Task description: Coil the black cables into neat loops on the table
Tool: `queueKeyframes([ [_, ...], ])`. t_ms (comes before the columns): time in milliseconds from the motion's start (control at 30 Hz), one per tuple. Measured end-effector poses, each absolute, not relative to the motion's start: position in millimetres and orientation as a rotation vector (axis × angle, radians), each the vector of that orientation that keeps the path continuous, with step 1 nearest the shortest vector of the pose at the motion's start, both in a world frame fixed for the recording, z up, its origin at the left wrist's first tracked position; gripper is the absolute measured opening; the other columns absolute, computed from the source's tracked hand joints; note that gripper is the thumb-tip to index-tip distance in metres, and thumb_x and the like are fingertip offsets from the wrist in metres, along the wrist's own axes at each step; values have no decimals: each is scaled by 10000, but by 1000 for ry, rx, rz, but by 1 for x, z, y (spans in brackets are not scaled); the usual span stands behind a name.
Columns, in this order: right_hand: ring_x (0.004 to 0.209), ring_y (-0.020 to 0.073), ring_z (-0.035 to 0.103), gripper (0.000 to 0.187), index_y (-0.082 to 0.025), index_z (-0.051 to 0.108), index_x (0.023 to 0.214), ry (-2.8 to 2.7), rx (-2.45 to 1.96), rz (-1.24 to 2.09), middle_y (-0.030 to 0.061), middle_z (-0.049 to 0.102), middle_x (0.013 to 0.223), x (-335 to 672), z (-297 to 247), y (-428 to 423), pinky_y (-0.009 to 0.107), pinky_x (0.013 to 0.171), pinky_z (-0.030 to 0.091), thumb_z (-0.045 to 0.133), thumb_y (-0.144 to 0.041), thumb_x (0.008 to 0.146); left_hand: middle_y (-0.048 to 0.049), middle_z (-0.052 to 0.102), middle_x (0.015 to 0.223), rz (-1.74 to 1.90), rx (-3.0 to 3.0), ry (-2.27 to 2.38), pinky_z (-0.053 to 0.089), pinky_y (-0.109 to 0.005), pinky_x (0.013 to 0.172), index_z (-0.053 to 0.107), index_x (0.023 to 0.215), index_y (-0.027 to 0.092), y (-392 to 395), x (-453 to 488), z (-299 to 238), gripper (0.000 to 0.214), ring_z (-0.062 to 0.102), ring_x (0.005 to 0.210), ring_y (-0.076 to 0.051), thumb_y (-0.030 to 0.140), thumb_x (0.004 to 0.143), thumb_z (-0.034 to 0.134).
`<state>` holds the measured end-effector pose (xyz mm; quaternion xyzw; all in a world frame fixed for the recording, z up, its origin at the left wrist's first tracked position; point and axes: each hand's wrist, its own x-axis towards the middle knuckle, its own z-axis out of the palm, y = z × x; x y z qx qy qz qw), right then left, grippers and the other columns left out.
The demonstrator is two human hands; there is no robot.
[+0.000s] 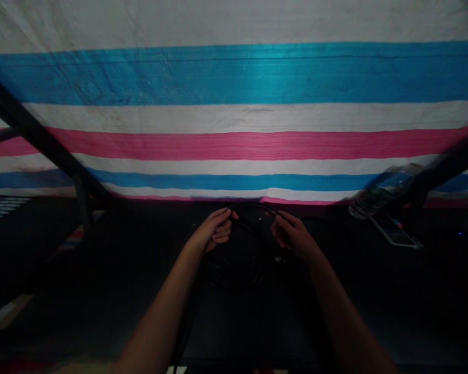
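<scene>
Black cable (251,204) is arching between the person's two hands, while its loose coil is lying below them on the dark surface (249,322). Taking the coil as the clock's centre, the left hand (218,228) is standing at eleven o'clock, pinching the cable between thumb and forefinger, its other fingers curling inward. At two o'clock, the right hand (290,234) is gripping the arch's other end, its fingers bending under the thumb. The coil's loops are fading into the dim surface, so their number is staying unclear.

Farther out at two o'clock, a clear plastic bottle (386,189) is slanting, looking blurred; whether it is touching the phone (393,229) near it, I cannot tell. That phone is lying at three o'clock. At twelve o'clock, a striped sheet (234,78) in blue, white and pink is spreading behind everything, and at ten, a dark bar (50,135) is running diagonally across it.
</scene>
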<state>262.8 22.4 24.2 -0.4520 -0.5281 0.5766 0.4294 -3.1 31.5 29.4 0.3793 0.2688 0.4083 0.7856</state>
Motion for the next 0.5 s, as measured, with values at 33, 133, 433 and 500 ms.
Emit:
queueKeyframes([
  [33, 364, 62, 459, 444, -183, 644, 1183, -1277, -1095, 1507, -22, 597, 653, 264, 26, 22, 175, 299, 202, 595, -528, 908, 121, 290, 464, 900, 809, 560, 144, -149, 337, 635, 934, 160, 31, -3, 29, 230, 117, 351, -32, 389, 921, 644],
  [133, 337, 71, 461, 448, -169, 663, 1151, -1211, -1030, 1684, -32, 587, 608, 267, 29, 19, 181, 282, 243, 628, -529, 888, 117, 308, 472, 982, 764, 521, 190, -149, 341, 632, 827, 137, 32, -3, 27, 229, 132, 356, -23, 348, 884, 698],
  [433, 460, 149, 632, 327, -139, 706, 888, -1095, -959, 1796, 39, 677, 645, 272, 31, 22, 249, 418, 509, 705, -461, 827, 91, 378, 573, 983, 693, 391, 303, -160, 415, 643, 1256, 85, 27, -9, 34, 464, 219, 396, -15, 217, 818, 717],
  [500, 432, 131, 599, 304, -150, 702, 952, -1054, -948, 1730, 21, 673, 657, 273, 31, 23, 231, 374, 473, 722, -417, 807, 96, 360, 561, 937, 715, 395, 263, -154, 389, 620, 1300, 123, 26, -13, 36, 470, 185, 383, -17, 207, 844, 694],
])
